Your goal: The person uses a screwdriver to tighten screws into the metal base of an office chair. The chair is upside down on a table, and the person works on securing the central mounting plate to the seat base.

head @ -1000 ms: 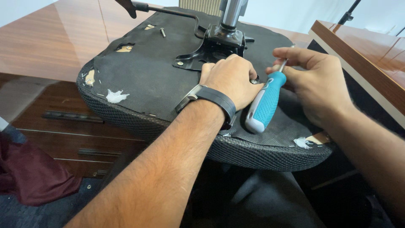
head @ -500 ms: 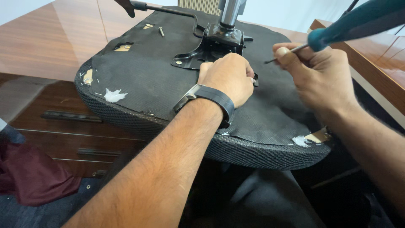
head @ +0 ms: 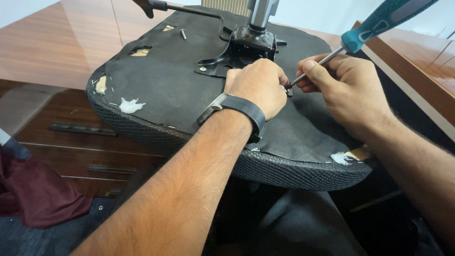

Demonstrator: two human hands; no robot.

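Since the earlier frame I've swung the screwdriver [head: 379, 23] up, tip now at the bracket [head: 237, 52] on the upturned seat [head: 156, 90]. My right hand [head: 341, 87] pinches its metal shaft; my left hand [head: 258, 85] is curled by the tip (what it grips, I cannot tell). The tool looks light and stiff; the rubbery handle seems the better hold.

Bright, even daylight fills the scene — no hard shadows on the black fabric underside of the upturned chair seat [head: 166, 90]. Left of the left hand [head: 258, 85], the glossy reddish-brown wooden desk top [head: 57, 52] carries a broad pale glare. Above the right hand [head: 346, 90], the teal-handled screwdriver [head: 379, 21] is slightly soft. Below both forearms the floor falls dim — detail there is lost.
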